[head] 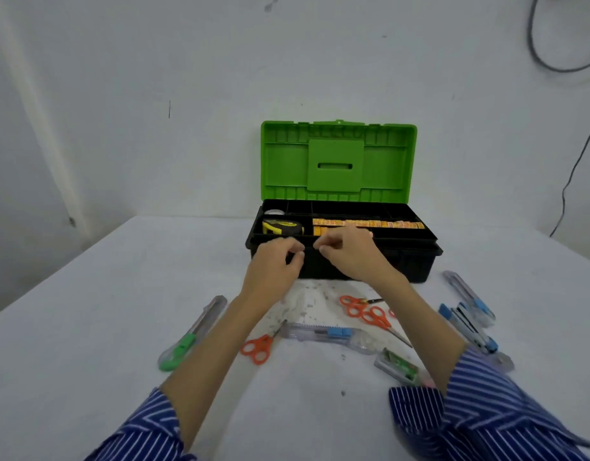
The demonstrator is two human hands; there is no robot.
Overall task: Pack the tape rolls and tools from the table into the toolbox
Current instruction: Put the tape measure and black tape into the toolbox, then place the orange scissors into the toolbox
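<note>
Both hands, left hand (276, 257) and right hand (348, 251), are being held loosely curled at the toolbox (416, 257) front rim, nothing visibly gripped; the light, stiff cutters (327, 334) are probably best being pinched mid-body.

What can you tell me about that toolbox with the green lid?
The toolbox looks like moulded plastic: a black base and a bright green lid standing open against the wall. It sits at the table's far side. Its black divided tray holds a yellow tape measure, a row of orange-yellow tape rolls and one pale roll. Both hands, left and right, rest at its front edge.
</note>
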